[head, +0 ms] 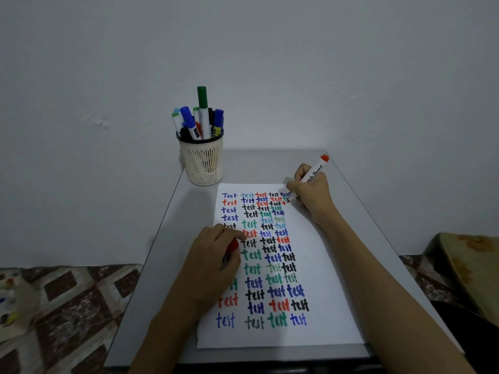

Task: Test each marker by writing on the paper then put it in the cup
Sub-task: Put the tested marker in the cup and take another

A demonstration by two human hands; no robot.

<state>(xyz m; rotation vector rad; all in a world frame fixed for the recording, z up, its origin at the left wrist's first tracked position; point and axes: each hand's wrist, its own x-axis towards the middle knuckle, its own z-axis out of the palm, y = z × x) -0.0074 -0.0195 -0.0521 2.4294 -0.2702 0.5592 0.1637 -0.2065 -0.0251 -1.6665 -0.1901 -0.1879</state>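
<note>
- Pressing red marker (313,175) tip onto paper (326,265) at its upper right, beside crowded "test" words.
- Risking illegible overlap, judging by tight spacing; risking smearing fresh ink under right hand (310,194).
- Gripping marker barrel in curled right-hand fingers (293,186).
- Resting left hand (213,256) on paper, fingers (237,233) curling round red cap (232,245).
- Noting cup (204,163) well apart at table's (172,238) far corner, crowding with stored markers (202,112).

The paper (318,265) lies on the table (167,238); the cup (202,160), markers (201,114) in it, stands behind its far left corner. The right hand (310,193) holds a marker (314,172) to its far right; the left hand (216,255), gripping a cap (232,245), rests on its left.
</note>
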